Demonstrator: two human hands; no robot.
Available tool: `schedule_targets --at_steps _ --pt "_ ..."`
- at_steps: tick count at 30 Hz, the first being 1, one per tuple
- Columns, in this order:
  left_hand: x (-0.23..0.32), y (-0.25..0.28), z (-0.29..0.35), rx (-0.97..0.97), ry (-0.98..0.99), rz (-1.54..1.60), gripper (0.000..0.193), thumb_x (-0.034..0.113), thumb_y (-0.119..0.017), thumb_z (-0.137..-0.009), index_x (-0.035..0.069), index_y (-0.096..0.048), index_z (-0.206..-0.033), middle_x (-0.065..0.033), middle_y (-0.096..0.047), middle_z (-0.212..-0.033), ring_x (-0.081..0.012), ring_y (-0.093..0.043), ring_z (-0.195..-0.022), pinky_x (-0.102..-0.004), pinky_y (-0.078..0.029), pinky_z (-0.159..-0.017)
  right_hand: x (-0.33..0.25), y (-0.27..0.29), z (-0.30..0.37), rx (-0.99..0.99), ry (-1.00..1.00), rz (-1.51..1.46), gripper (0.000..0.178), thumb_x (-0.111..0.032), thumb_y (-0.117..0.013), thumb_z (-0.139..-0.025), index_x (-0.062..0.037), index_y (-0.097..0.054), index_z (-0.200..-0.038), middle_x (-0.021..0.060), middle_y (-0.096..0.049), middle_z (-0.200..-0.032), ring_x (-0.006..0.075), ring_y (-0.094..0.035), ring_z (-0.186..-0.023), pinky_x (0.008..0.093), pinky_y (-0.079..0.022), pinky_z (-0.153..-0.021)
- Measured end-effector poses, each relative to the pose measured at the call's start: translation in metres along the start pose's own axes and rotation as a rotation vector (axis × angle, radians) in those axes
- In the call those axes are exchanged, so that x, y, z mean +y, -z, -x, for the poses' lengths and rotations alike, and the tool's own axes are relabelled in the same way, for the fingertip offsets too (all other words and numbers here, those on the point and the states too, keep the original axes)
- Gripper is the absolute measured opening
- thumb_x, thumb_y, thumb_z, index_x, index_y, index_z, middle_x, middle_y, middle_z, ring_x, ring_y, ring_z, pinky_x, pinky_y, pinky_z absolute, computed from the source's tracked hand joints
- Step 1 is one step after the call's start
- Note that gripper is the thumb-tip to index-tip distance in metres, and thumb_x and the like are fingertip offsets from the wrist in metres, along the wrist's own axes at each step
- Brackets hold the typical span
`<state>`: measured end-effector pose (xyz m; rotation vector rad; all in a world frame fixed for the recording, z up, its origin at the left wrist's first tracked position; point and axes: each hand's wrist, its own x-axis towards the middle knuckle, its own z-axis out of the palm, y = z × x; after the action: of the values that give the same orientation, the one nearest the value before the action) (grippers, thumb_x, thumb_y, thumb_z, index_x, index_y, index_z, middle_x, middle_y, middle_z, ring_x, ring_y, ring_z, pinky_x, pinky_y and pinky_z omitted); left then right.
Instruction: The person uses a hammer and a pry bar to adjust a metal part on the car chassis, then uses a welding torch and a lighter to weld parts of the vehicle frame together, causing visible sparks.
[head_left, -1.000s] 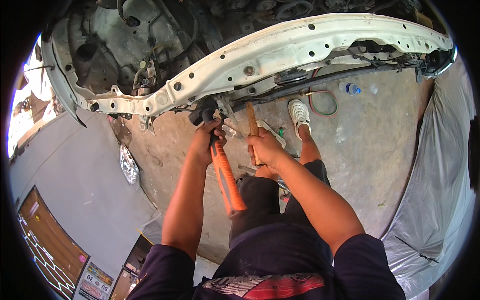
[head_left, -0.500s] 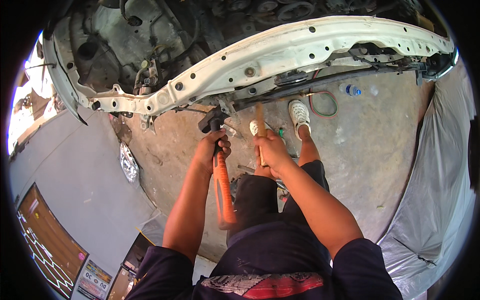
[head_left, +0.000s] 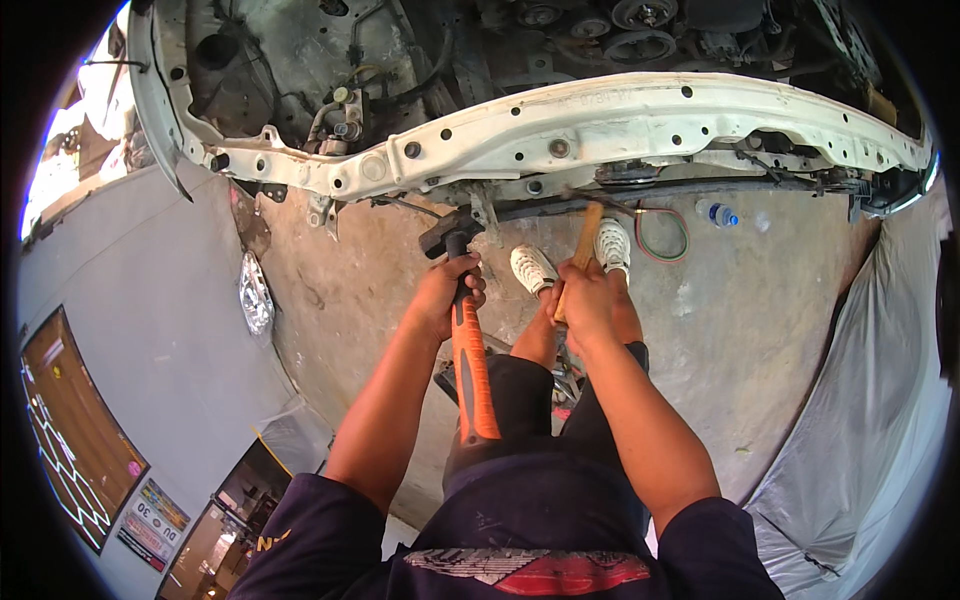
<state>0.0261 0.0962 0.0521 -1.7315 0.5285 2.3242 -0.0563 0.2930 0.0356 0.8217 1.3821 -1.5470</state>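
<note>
Sledgehammer (head_left: 475,370), orange-and-grey handle: held slantwise below the front of a stripped vehicle, head uppermost, handle end toward the torso; lay close to a hanging metal bracket (head_left: 484,206), touching or just apart could not be told

Left hand (head_left: 448,293): clamped round the black neck close under the head, fingers curled together; so placed, seemingly, to carry the weight near the head

Wooden-handled tool (head_left: 588,240): held right of the sledgehammer, apart from it, tilted slightly rightward at the top; seemed fitted with a slim dark head, hard to separate from the dark bar (head_left: 710,187) behind

Right hand (head_left: 588,300): clamped round the lower wooden shaft, fingers wrapped together; gripped low, probably to leave the upper shaft free

White cross-beam (head_left: 620,120), pierced with round holes: spanned above both hands; served, apparently, as support for the bracket

Pale shoes (head_left: 532,268): planted side by side on the concrete floor (head_left: 700,380), likely for balance

Red-and-green hose (head_left: 686,240): lay looped right of the shoes

Plastic bottle (head_left: 716,212): lay tipped over beyond the hose

Silver lamp-like piece (head_left: 256,300): lay beside the grey wall (head_left: 170,260)

Silver sheeting (head_left: 850,410): hung along the right side, perhaps as a cover
</note>
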Motion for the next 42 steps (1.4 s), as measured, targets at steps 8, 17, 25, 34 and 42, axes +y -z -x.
schedule_targets --at_steps 8,17,25,34,42 --pt "-0.014 -0.014 0.004 0.091 -0.095 -0.039 0.014 0.007 -0.066 -0.099 0.009 -0.052 -0.101 0.0015 -0.051 -0.078 -0.0085 -0.054 -0.063 -0.0252 -0.047 -0.053 -0.003 -0.005 0.011 -0.183 -0.077 0.150 0.014 -0.016 -0.060 -0.102 -0.0049 -0.054 -0.107 0.0072 -0.058 -0.069 0.0193 -0.057 -0.048 0.0348 -0.046 -0.042" --pt "-0.025 -0.015 0.003 0.136 -0.106 -0.027 0.013 0.011 -0.067 -0.099 0.008 -0.056 -0.103 -0.0010 -0.056 -0.076 -0.0126 -0.057 -0.061 -0.0287 -0.051 -0.053 -0.015 0.003 0.014 -0.187 -0.101 0.119 0.014 -0.016 -0.063 -0.099 -0.0072 -0.054 -0.105 0.0069 -0.058 -0.069 0.0194 -0.055 -0.045 0.0334 -0.044 -0.039" --pt "-0.035 -0.020 0.001 0.187 -0.122 0.035 0.021 0.014 -0.067 -0.100 0.008 -0.051 -0.112 -0.0025 -0.057 -0.079 -0.0142 -0.057 -0.059 -0.0334 -0.051 -0.051 -0.036 0.014 0.015 -0.102 -0.216 0.169 0.011 -0.016 -0.056 -0.104 -0.0072 -0.057 -0.110 0.0044 -0.057 -0.070 0.0175 -0.054 -0.050 0.0343 -0.043 -0.042" --pt "-0.076 0.005 -0.002 0.166 -0.123 0.164 0.023 0.012 -0.068 -0.098 0.009 -0.049 -0.111 -0.0034 -0.057 -0.076 -0.0144 -0.058 -0.058 -0.0327 -0.051 -0.048 -0.035 0.012 0.025 -0.107 -0.200 0.279 0.016 -0.017 -0.058 -0.103 -0.0044 -0.058 -0.113 0.0051 -0.057 -0.069 0.0172 -0.053 -0.050 0.0330 -0.042 -0.042" --pt "-0.086 0.013 0.003 0.142 -0.115 0.090 0.024 0.012 -0.068 -0.098 0.007 -0.049 -0.111 -0.0026 -0.056 -0.077 -0.0126 -0.058 -0.059 -0.0303 -0.052 -0.050 -0.044 0.002 0.021 -0.275 -0.230 0.356 0.018 -0.018 -0.057 -0.103 -0.0035 -0.056 -0.115 0.0041 -0.055 -0.069 0.0160 -0.053 -0.051 0.0328 -0.042 -0.042"
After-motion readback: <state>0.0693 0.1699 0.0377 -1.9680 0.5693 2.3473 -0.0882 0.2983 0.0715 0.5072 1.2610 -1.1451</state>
